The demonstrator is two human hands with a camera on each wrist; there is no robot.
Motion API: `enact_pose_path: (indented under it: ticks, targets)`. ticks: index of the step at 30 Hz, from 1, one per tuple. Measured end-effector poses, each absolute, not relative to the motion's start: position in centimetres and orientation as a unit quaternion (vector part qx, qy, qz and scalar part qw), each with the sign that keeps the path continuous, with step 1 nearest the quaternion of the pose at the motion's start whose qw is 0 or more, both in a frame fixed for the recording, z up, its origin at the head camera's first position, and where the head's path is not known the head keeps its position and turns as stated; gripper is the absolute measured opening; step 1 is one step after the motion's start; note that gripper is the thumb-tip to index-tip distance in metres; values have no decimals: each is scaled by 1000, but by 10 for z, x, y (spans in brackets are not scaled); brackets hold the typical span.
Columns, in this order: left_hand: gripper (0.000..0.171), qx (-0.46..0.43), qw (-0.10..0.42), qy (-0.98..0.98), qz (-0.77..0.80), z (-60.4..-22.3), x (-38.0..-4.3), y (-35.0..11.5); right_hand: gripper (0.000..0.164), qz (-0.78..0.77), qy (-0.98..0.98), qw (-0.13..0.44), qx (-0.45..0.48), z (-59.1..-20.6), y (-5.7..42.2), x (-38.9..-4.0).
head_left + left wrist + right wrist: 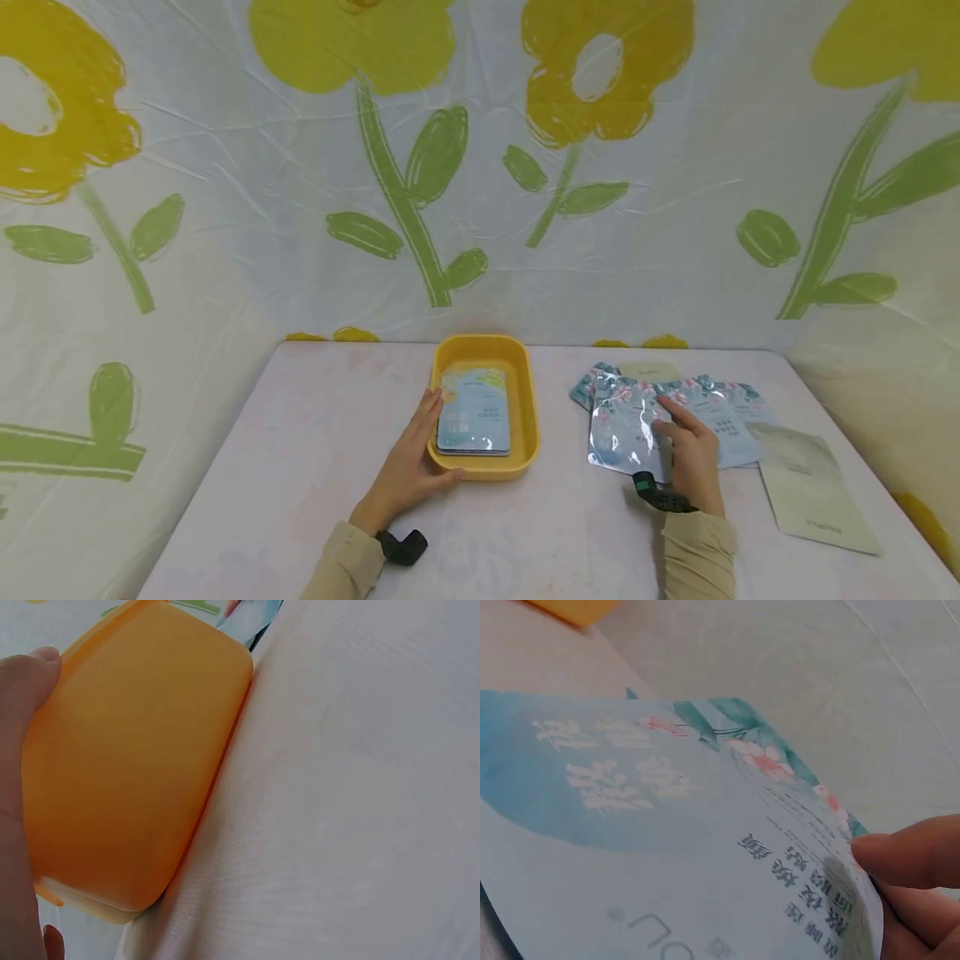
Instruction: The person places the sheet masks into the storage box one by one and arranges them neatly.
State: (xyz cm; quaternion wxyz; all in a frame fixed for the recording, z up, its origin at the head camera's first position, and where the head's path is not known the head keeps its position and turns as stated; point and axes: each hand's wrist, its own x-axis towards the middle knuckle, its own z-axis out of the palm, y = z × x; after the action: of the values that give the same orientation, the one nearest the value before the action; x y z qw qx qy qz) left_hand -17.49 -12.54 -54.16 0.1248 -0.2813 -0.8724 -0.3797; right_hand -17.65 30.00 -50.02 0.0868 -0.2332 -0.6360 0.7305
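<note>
1. Pinching a glossy floral packet (pixel 626 429) by its edge with the right hand (pixel 693 458), over the right part of the surface (pixel 540 542); thumb on the printed face, other fingers behind, as caught in the right wrist view.
2. Pictured overlapping a fan of loose packets (pixel 731 417), with a pale packet (pixel 813 487) flat at the outer right; impossible to tell from the head view whether fully clear of the pile.
3. Steadying, by the look of it, a yellow tray (pixel 534 417) with the left hand (pixel 408 479), fingers spread along the side wall, thumb near the closest corner.
4. Visible inside the tray: a stack of similar blue packets (pixel 472 417), edges roughly aligned.
5. Likeliest trouble: a slip or a flop of the pinched packet, from slick film and a hold on one edge only.
6. Also possible: neighbours dragged askew, because of the overlap in the fan.
7. Less likely: a tray nudged out of place, or a stack skewed, through uneven pressure from the left.
</note>
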Motion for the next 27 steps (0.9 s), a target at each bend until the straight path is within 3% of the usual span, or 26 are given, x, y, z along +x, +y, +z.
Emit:
enact_pose_path:
  ticks: [5, 11, 27]
  targets:
    - [108, -283, 125, -871, -381, -543, -175, -125, 71, 766, -621, 8, -166, -498, 307, -174]
    - [107, -284, 126, -870, -384, -544, -175, -125, 76, 830, -552, -43, -70, -499, 312, -169]
    - [107, -281, 115, -872, -385, -542, -175, -124, 75, 945, -252, -83, 192, -510, 323, -164]
